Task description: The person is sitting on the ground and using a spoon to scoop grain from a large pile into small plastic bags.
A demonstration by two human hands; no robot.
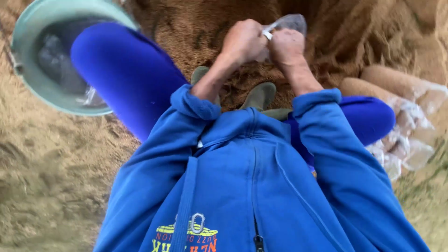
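Both my hands meet above a heap of brown sawdust (pixel 210 28). My left hand (pixel 242 41) and my right hand (pixel 285 46) are closed together on the mouth of a clear plastic bag (pixel 291 22), which sticks up between the fingers. Blue sleeves cover both arms to the wrists. My bent knees in blue trousers spread to either side, and my dark green boots (pixel 259 95) rest in the sawdust below the hands.
A pale green bucket (pixel 28 70) holding crumpled clear plastic stands at the upper left, beside my left knee. Several filled sawdust bags in clear plastic (pixel 401 88) lie at the right. Loose sawdust covers the ground all around.
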